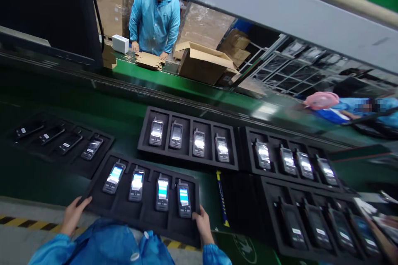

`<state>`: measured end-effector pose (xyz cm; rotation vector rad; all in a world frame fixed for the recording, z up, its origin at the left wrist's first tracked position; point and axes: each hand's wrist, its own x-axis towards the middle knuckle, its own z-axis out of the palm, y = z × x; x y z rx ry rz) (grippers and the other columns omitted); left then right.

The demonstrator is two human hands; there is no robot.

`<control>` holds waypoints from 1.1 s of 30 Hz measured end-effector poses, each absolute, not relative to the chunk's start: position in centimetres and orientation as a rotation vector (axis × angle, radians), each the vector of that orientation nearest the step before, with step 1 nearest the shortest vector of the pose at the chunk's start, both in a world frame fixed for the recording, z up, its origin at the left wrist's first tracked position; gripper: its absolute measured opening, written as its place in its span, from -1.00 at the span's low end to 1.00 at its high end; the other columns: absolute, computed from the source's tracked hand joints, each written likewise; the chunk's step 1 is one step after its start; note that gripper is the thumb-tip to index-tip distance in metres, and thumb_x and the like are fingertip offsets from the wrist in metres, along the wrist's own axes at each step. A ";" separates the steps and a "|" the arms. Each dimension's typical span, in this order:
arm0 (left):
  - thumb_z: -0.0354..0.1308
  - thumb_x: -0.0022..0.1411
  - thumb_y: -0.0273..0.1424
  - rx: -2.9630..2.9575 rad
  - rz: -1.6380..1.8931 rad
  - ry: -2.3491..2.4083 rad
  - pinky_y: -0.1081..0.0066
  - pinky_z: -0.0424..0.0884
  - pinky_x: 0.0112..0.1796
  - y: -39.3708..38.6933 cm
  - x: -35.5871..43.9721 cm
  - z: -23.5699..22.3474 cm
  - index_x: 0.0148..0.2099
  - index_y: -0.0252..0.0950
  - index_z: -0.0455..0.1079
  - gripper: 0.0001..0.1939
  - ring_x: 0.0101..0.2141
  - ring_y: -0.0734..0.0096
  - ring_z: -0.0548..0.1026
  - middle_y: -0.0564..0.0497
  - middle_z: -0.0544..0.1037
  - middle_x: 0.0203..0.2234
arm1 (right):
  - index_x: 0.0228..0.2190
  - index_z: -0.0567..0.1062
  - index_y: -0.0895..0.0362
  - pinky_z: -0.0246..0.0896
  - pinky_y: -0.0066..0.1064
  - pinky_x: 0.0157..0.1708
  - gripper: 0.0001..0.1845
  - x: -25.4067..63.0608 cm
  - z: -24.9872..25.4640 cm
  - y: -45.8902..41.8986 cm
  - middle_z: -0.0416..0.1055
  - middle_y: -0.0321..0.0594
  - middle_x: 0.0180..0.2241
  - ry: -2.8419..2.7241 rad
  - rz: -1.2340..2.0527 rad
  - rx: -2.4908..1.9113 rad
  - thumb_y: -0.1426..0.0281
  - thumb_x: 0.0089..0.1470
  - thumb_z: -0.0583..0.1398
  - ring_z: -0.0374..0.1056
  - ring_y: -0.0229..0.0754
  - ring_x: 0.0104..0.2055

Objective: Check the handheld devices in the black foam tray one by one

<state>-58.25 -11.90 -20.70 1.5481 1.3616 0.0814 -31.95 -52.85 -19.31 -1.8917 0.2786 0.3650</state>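
head view: left hand [73, 215] and right hand [202, 224] grip the near foam tray [124, 209] by opposite ends, fingers seemingly curled on its edges, keeping four lit handsets [162, 192] level.

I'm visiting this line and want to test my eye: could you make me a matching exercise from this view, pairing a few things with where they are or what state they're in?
Things:
1. Nearest foam tray
2. Far-left tray
3. Open cardboard box
4. Blue and yellow pen-like tool

Places or states:
A. Across the green belt, beside a person in a blue coat
B. Lying on the belt just right of the nearest tray
C. Gripped at both ends by the left hand and right hand, its four handsets lit
D. Holding handsets with dark screens

Pairs: 1-C, 2-D, 3-A, 4-B
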 end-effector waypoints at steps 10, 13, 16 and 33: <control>-0.06 0.18 -0.07 2.121 0.083 1.069 0.03 0.05 0.29 -12.9 -52.5 -16.0 0.26 -0.58 0.19 -0.22 0.23 -0.25 0.18 -0.46 0.26 0.10 | -0.30 0.60 0.16 0.02 0.11 0.19 -0.57 -31.5 -16.5 -50.3 0.39 0.20 -0.10 0.187 -0.005 -2.154 0.38 -0.31 0.17 0.19 0.38 0.16; -0.07 0.24 -0.09 2.133 -0.036 0.996 -0.14 0.15 0.19 -15.0 -47.9 -16.1 0.35 -0.54 0.10 -0.21 0.16 -0.35 0.25 -0.46 0.28 0.07 | -0.13 0.58 0.19 0.05 -0.03 0.24 -0.53 -32.6 -14.7 -46.0 0.41 0.12 -0.04 -0.097 0.050 -2.087 0.45 -0.13 0.12 0.26 0.19 0.14; -0.05 0.21 -0.22 2.063 -0.106 1.085 -0.40 0.03 0.13 -15.5 -45.0 -16.2 0.41 -0.60 -0.09 -0.17 0.22 -0.61 0.09 -0.60 0.15 0.17 | -0.12 0.58 0.14 0.25 -0.14 0.11 -0.55 -35.1 -13.6 -40.6 0.49 -0.05 -0.11 -0.381 0.255 -1.961 0.51 -0.08 0.11 0.40 0.03 0.00; 0.20 0.06 0.05 1.182 0.106 0.898 0.15 0.23 0.25 -20.7 -47.2 -5.8 0.26 -0.27 0.18 -0.18 0.21 0.01 0.32 -0.16 0.43 0.14 | -0.04 0.50 0.02 0.21 -0.28 0.03 -0.52 -41.9 -5.4 -33.6 0.42 -0.26 -0.14 -0.403 0.578 -1.445 0.29 -0.03 0.42 0.34 -0.10 -0.06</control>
